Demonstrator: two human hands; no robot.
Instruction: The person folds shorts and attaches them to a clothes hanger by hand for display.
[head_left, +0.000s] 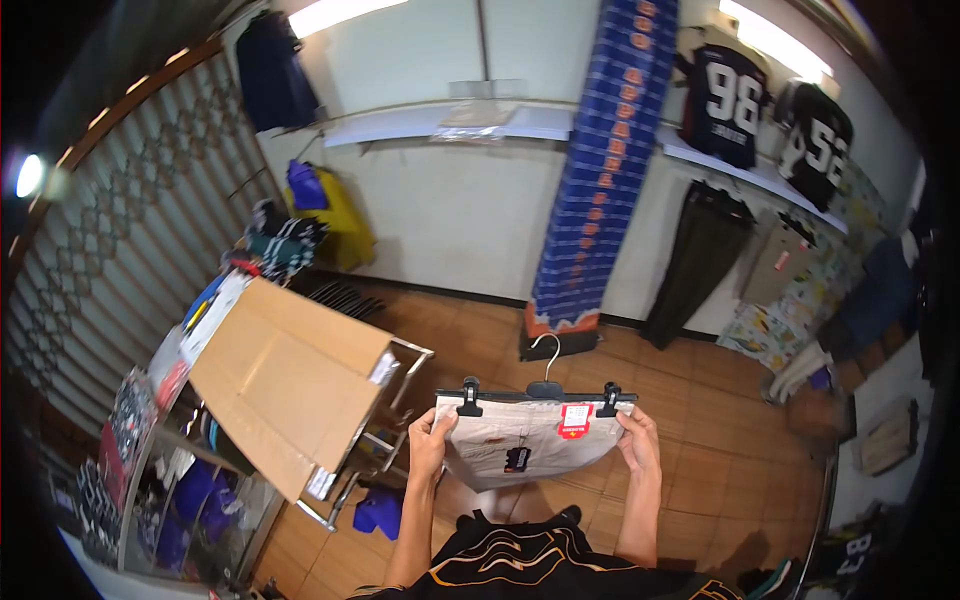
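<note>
A pair of beige shorts hangs from a black clip hanger in front of my body, its waist held by two clips. A red and white tag and a dark label show on the fabric. My left hand grips the waist at the left end, with the thumb in front. At the opposite end, my right hand pinches the shorts beside the other clip. The hanger's metal hook points up and away from me.
To the left, a flat cardboard sheet lies over a metal rack, above a glass case with purple items. Dark trousers, shorts and jerseys hang on the far wall. A blue banner stands on the tiled floor.
</note>
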